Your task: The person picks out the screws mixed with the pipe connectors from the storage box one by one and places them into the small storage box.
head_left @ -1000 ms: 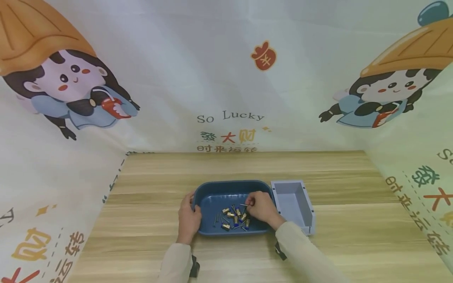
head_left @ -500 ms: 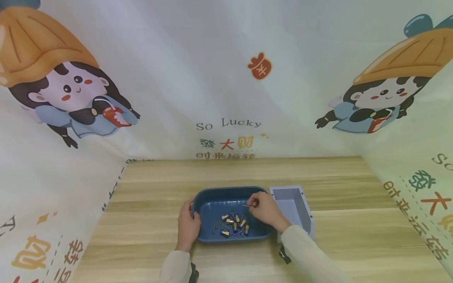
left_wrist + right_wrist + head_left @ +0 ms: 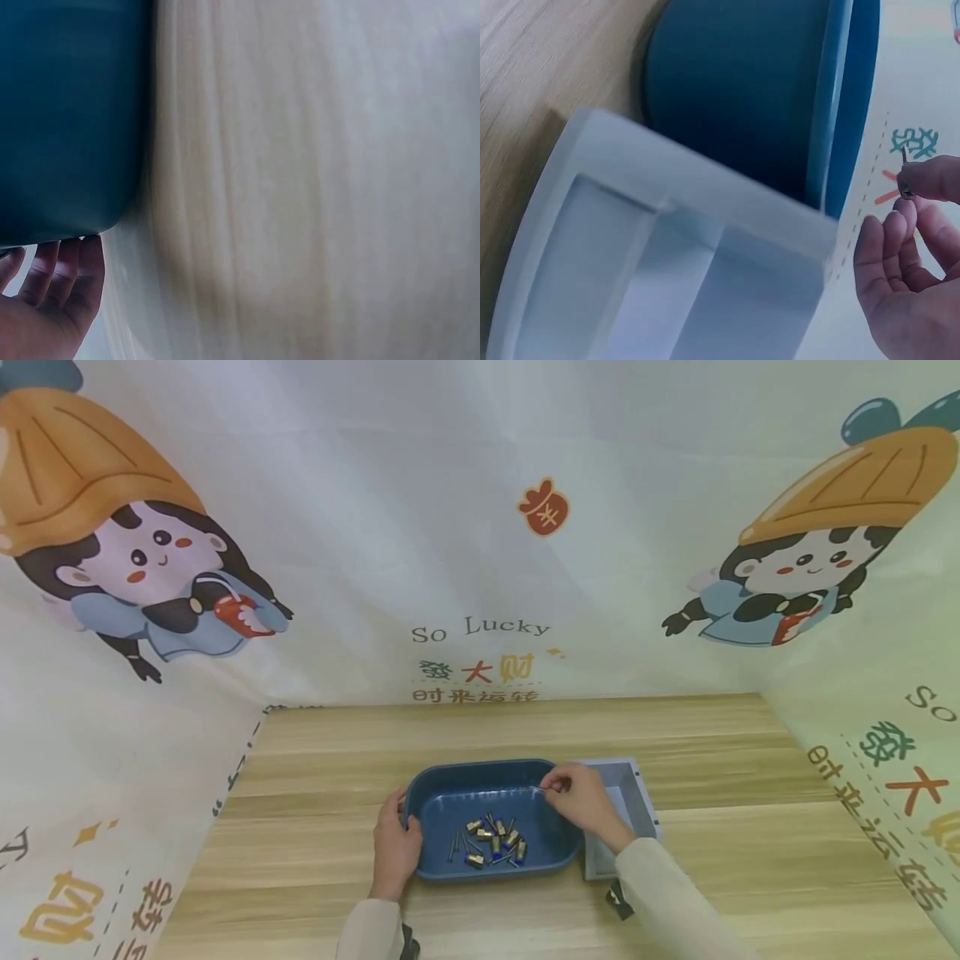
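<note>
My left hand (image 3: 397, 846) grips the left end of a dark blue plastic basin (image 3: 459, 806), thumb over the rim and fingers along the outer wall. In the left wrist view its fingertips (image 3: 90, 259) are right at the basin wall. My right hand (image 3: 585, 802) pinches a thin metal screw (image 3: 904, 155) between thumb and forefinger, above the basin's right rim. Several brass fittings (image 3: 474, 860) with blue ends and loose screws (image 3: 453, 846) lie mixed on the basin floor, towards its near side.
A grey open bin (image 3: 643, 797) stands against the basin's right side, partly hidden by my right hand and sleeve. Both sit on a wood-grain table (image 3: 337, 735). A printed cloth (image 3: 360, 527) rises at the back and on both sides.
My right hand has lifted the screw away from the pile and moved right, to over the basin's right rim. The left hand keeps its hold. The head view has shifted slightly.
</note>
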